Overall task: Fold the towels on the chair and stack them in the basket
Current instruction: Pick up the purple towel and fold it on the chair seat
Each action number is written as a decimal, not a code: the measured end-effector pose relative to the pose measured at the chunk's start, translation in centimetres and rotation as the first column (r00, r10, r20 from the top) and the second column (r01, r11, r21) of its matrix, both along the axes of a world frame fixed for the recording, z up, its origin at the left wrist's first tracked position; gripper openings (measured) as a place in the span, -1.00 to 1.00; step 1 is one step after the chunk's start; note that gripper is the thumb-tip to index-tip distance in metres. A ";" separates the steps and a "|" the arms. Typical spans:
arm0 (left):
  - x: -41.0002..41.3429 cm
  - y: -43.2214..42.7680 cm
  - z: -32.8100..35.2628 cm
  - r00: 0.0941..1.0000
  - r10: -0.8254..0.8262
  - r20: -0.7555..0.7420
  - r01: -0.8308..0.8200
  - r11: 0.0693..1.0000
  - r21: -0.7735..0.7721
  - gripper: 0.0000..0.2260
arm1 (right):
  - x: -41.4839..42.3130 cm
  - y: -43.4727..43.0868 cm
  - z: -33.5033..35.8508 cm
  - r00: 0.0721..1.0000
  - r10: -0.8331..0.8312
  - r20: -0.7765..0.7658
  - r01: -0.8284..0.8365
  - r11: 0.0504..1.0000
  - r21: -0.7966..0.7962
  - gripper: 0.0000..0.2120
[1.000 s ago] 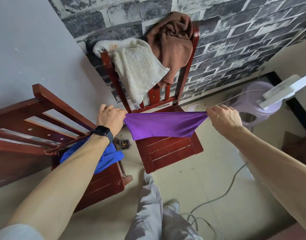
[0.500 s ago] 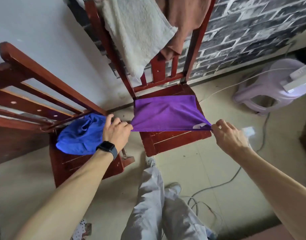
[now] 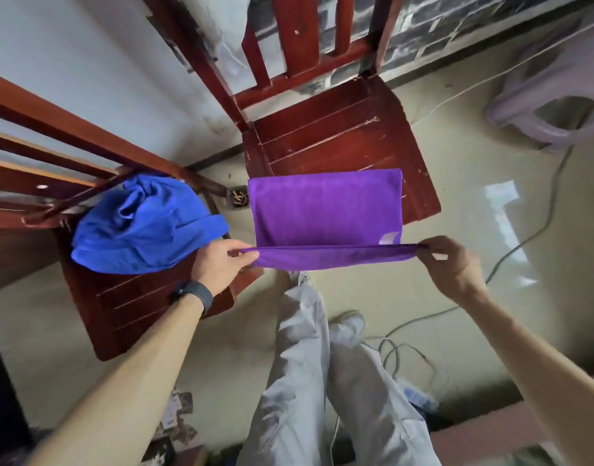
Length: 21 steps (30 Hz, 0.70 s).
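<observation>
A purple towel (image 3: 326, 210) lies half on the seat of the red wooden chair (image 3: 336, 129) ahead, its near edge stretched taut in the air. My left hand (image 3: 221, 265) pinches the left end of that edge and my right hand (image 3: 447, 260) pinches the right end. A white tag shows near the towel's right corner. A crumpled blue towel (image 3: 144, 223) lies on the seat of a second red chair (image 3: 127, 307) at the left, beside my left hand. No basket is in view.
A lilac plastic stool (image 3: 554, 109) stands at the right. Cables (image 3: 511, 250) trail over the tiled floor by my legs (image 3: 322, 381). A grey wall and a brick-pattern wall rise behind the chairs. Small litter lies on the floor at the lower left.
My view has tilted down and the towels on the chair back have left the frame. Both hands have pulled the purple towel's near edge toward me, past the seat's front.
</observation>
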<state>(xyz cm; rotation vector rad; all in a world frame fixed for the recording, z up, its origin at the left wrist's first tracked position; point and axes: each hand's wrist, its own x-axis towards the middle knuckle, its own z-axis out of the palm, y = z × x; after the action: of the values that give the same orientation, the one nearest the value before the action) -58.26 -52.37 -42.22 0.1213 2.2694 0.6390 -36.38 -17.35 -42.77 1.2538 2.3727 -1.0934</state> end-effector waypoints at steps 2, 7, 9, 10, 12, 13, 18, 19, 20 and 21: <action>-1.7 0.5 -1.5 0.984 0.149 0.101 -0.161 0.979 0.122 -0.91 | -1.4 0.4 -0.9 0.991 -0.133 -0.013 0.131 0.983 -0.127 -0.94; -5.5 1.8 -5.7 0.883 0.431 0.184 -0.463 0.862 0.204 -0.89 | -5.5 1.1 -3.7 0.927 -0.350 -0.132 0.309 0.915 -0.260 -0.90; -6.4 2.5 -6.7 0.825 0.507 0.250 -0.560 0.793 0.239 -0.85 | -7.2 1.4 -4.5 0.913 -0.378 -0.155 0.336 0.911 -0.241 -0.93; -6.8 2.9 -7.1 0.805 0.526 0.276 -0.588 0.769 0.250 -0.79 | -8.0 1.6 -5.0 0.908 -0.385 -0.164 0.344 0.910 -0.233 -0.94; -7.7 3.6 -8.0 0.784 0.539 0.307 -0.615 0.738 0.276 -0.68 | -9.5 1.9 -5.6 0.901 -0.396 -0.174 0.355 0.907 -0.227 -0.92; -8.2 3.8 -8.6 0.790 0.534 0.302 -0.609 0.741 0.282 -0.69 | -10.2 2.1 -5.9 0.897 -0.404 -0.176 0.363 0.904 -0.226 -0.90; -9.9 5.3 -10.0 0.830 0.502 0.241 -0.554 0.788 0.267 -0.95 | -12.7 2.7 -7.5 0.903 -0.411 -0.122 0.387 0.904 -0.183 -0.92; -10.2 5.4 -10.3 0.836 0.499 0.229 -0.547 0.793 0.268 -0.95 | -12.9 2.8 -7.9 0.903 -0.416 -0.109 0.394 0.902 -0.178 -0.91; -10.5 5.6 -10.5 0.841 0.493 0.221 -0.538 0.799 0.266 -0.95 | -13.1 2.9 -8.3 0.902 -0.419 -0.101 0.400 0.901 -0.169 -0.91; -10.8 5.6 -10.9 0.848 0.484 0.215 -0.527 0.808 0.262 -0.94 | -13.2 3.0 -8.8 0.902 -0.420 -0.097 0.403 0.901 -0.159 -0.90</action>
<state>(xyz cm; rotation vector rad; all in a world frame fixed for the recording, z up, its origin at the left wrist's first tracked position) -69.08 -46.78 -53.09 -0.3868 2.0483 1.2502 -49.55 -14.37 -51.55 1.7334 2.1224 -1.4706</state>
